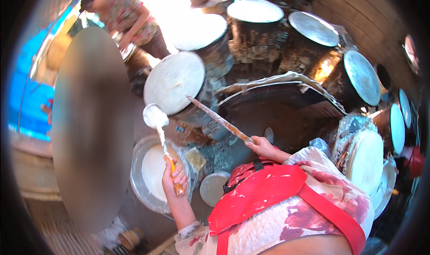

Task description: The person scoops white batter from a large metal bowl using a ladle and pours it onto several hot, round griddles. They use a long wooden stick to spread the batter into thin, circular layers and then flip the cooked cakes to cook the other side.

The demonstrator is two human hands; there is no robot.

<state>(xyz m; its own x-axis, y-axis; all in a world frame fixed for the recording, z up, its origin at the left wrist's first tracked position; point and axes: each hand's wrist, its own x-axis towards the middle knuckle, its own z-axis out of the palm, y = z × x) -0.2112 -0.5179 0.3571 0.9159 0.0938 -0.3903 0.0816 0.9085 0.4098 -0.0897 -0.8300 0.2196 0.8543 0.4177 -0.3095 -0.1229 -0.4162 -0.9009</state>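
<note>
My left hand (174,177) is closed around the orange handle of a metal ladle (156,116). White batter-like stuff coats the ladle's bowl and neck. Below it stands a wide metal basin (135,179) holding white liquid (153,174). In my right hand (265,150) is a long wooden stick (218,118) smeared with white. The stick's far tip overlaps the edge of a round, pale-topped griddle (176,82) in this view; whether it touches I cannot tell.
Several more round griddle tops (255,10) on sooty drum stoves (255,40) curve around me. A dark curved panel (268,100) rises inside that arc. A small round container (214,189) and a pale round stack (365,162) are near me. Another person (131,23) bends at upper left. A blur hides the left.
</note>
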